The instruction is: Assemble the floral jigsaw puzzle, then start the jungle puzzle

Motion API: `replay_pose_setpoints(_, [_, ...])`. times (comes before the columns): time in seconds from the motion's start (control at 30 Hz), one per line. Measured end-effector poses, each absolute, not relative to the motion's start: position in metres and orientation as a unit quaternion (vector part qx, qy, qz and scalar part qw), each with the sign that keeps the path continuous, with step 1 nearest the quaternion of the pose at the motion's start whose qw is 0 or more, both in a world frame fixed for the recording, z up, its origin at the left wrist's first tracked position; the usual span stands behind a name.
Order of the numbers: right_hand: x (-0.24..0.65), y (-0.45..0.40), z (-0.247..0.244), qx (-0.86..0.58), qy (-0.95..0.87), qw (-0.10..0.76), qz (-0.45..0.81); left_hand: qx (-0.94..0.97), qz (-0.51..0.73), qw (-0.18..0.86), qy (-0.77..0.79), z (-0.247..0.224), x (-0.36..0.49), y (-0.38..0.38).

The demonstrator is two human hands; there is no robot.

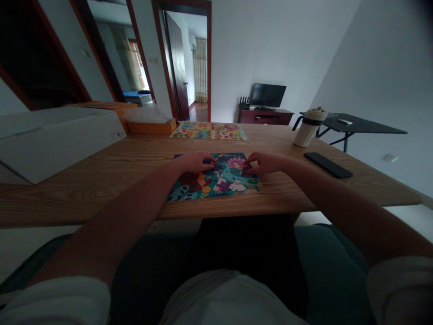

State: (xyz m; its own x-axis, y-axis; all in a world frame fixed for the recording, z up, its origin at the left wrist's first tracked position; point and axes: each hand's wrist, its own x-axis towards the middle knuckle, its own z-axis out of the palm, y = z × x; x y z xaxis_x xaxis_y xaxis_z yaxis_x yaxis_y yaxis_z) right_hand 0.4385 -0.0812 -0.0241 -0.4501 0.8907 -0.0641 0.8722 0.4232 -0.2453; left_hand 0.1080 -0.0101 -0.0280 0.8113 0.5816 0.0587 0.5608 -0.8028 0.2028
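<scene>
A colourful puzzle-like picture (223, 174) with white rabbits and a fox on dark blue lies flat near the front edge of the wooden table (135, 158). On its upper left part rests my left hand (198, 161), fingers apart and touching the surface. My right hand (265, 163) touches the right edge of the picture, its thumb and fingers spread near the pink flower shape. Nothing shows between the fingers of either hand. A second bright picture (209, 131) lies flat beyond the first.
A large white box (57, 140) stands at the left, with an orange box (152, 126) holding clear plastic behind it. To the right are a lidded bottle (307, 131) and a black phone-like slab (328, 164).
</scene>
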Motion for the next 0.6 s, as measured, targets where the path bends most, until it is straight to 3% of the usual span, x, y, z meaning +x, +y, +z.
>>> replay_pose_setpoints(0.6, [0.435, -0.091, -0.030, -0.540, -0.829, 0.070, 0.123, 0.940, 0.022, 0.087, 0.329, -0.028, 0.108, -0.013])
